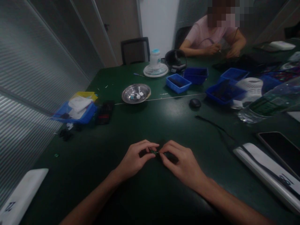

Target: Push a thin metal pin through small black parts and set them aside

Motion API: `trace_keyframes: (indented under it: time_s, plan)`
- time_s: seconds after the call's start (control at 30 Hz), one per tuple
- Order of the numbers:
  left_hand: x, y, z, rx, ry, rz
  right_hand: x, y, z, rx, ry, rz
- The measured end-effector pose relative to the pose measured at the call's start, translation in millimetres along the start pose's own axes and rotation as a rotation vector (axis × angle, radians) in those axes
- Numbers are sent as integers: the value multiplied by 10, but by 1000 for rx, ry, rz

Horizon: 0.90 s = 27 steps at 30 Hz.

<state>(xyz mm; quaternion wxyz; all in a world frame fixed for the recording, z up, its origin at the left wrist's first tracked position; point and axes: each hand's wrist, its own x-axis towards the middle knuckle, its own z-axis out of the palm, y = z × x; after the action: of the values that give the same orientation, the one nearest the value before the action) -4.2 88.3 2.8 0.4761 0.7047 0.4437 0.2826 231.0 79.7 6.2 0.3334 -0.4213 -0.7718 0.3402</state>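
Close together over the dark green table (150, 200), my two hands meet at the fingertips. Between the thumb and fingers of my left hand (138, 155) is a small green piece (153, 152), perhaps a circuit board, too small and dim to make out fully. My right hand (181, 156) is closed in a pinch at the piece's right end. Whatever lies between its fingertips is hidden or too tiny to name. Another small green bit (56, 155) lies on the table far to the left.
A steel bowl (125, 97) with small white parts stands ahead, near blue trays (179, 88) and a white fan (156, 67). A mouse (195, 103), bottle (269, 101), phone (281, 147) and white bar-shaped device (269, 178) are rightward. Another person (211, 37) sits across.
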Motion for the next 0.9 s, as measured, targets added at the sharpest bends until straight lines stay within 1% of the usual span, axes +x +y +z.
trace_keyframes:
  time_s: [0.13,0.27,0.5,0.7,0.8,0.9]
  plan:
    - [0,3,5,-33,14,-6,23,-7,-45,88,66,58]
    - [-5,11,9,-20,19,-15,35,1,-66,95,130,126]
    - [-17,2,2,45,106,-50,11,-29,-40,16,27,81]
    - [-9,60,-4,28,81,-41,-3,-5,-13,-48,18,65]
    - [-9,49,1,19,75,-22,-2,3,-3,-57,23,50]
    - [-12,14,12,16,57,-20,-3,-3,3,-72,-3,30]
